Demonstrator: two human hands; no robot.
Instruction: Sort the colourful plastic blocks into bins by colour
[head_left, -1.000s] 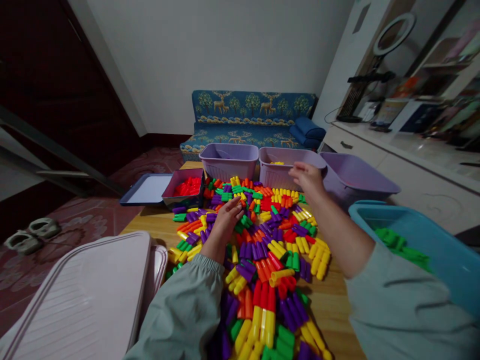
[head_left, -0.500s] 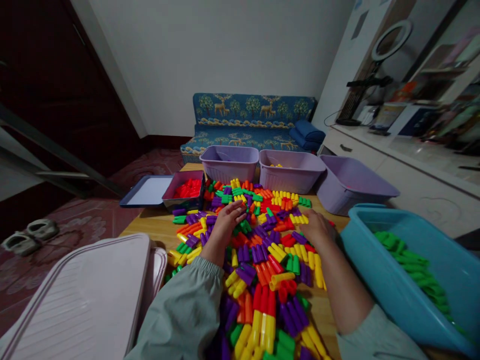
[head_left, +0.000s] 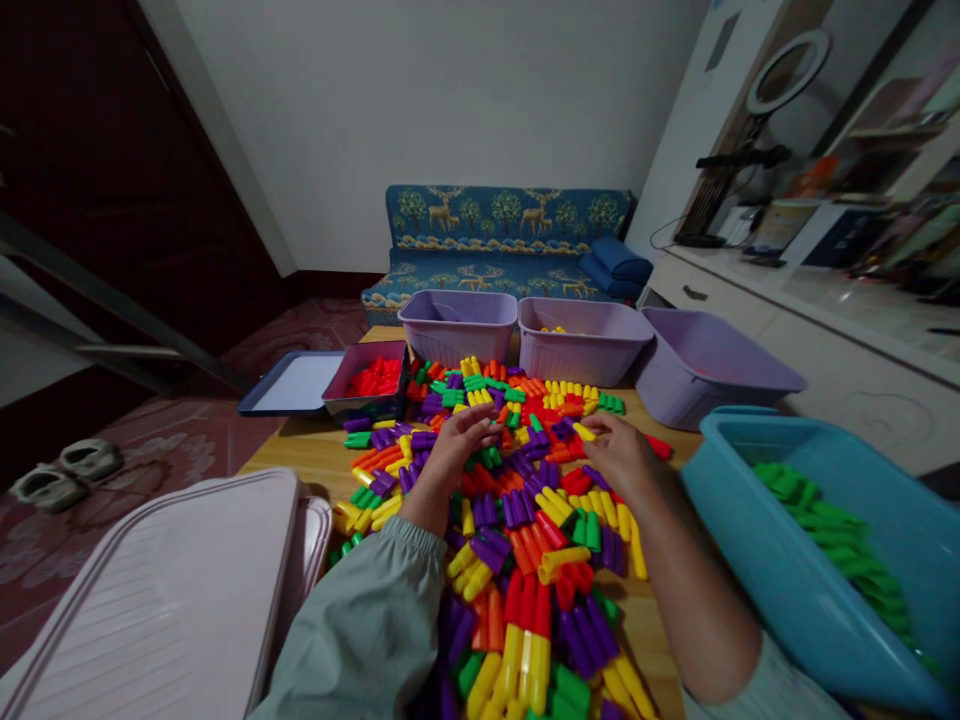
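A spread of bullet-shaped plastic building pieces (head_left: 517,508) in red, yellow, green, purple and orange covers the middle of the wooden table (head_left: 649,615). My right hand (head_left: 621,455) is over the right side of the pile, pinching a yellow plastic piece (head_left: 584,432) between thumb and fingers. Over the left part, my left hand (head_left: 459,440) reaches out with its fingers slightly bent and apart. Nothing shows clearly in it, and the pieces just beneath its fingertips are partly hidden.
Purple bins (head_left: 459,330) stand along the table's far edge. A blue-green tub (head_left: 720,475) with green pieces is at right. Behind left sit a box (head_left: 367,408) of red pieces and its lid (head_left: 294,382). Pale lids (head_left: 172,580) lie at near left.
My right hand has lifted a yellow piece from the pile, its fingers now pinched around it. The left hand has shifted only slightly, its fingers bending a little.
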